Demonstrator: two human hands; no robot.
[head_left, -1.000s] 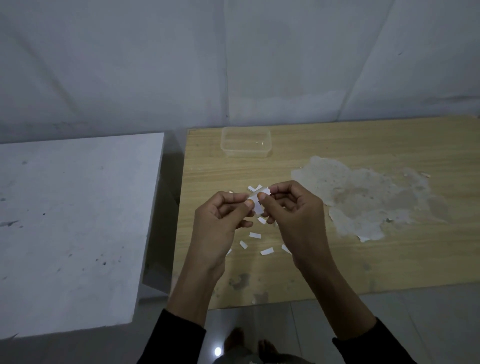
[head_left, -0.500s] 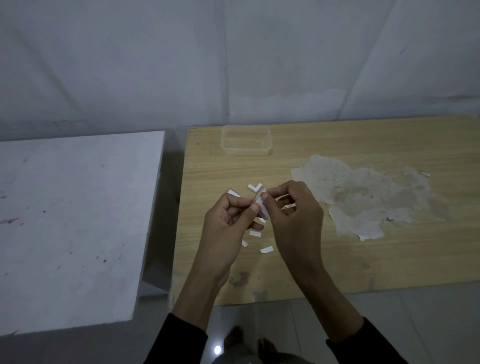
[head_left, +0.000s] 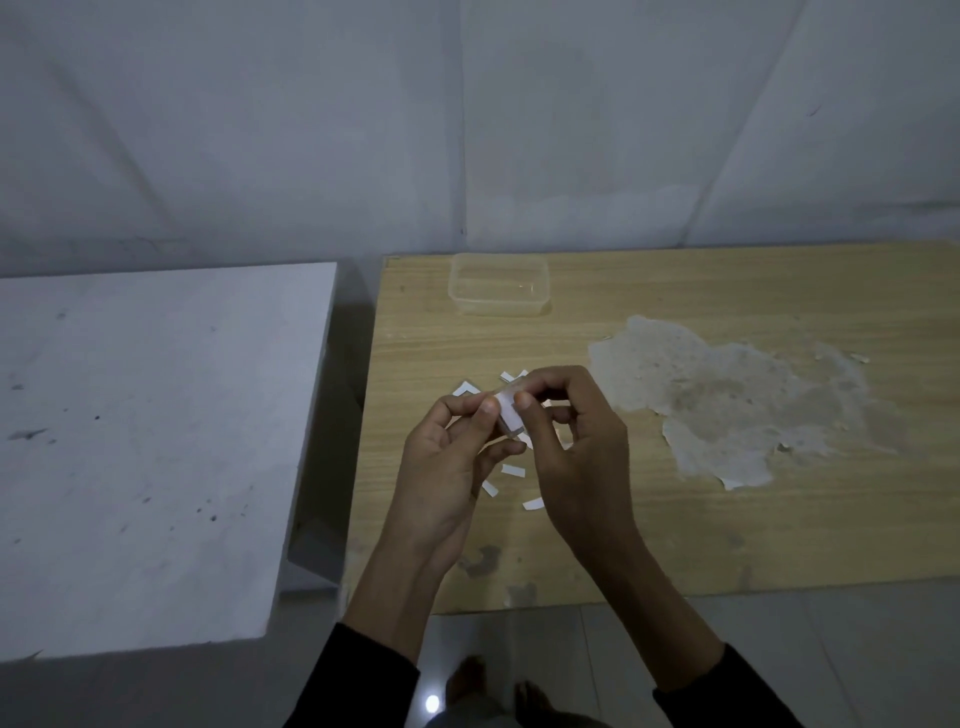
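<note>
Both hands have drawn closer together over the last second, and the small white slip (head_left: 505, 414) they share now stands more upright between the thumbs than it did. The left hand (head_left: 447, 467) pinches the slip's left edge with thumb and forefinger, its other fingers curled beneath. The right hand (head_left: 576, 452) pinches the right edge the same way, its knuckles arched over the top. The slip is held in the air just above the near left part of the wooden table (head_left: 675, 530). Most of it is covered by the fingertips, and the dim light does not show whether it is one layer or two. Loose white scraps (head_left: 513, 471) lie on the wood under and around the hands. Several are partly hidden behind the fingers, so their number cannot be told. A clear plastic container (head_left: 498, 285) sits at the table's far edge, well apart from the hands, and its contents are hard to make out. A pale, peeled patch (head_left: 727, 405) mars the wood to the right. A white slab (head_left: 156, 441) stands beside the table on the left, and dark sleeves (head_left: 363, 680) are cut off by the bottom edge.
</note>
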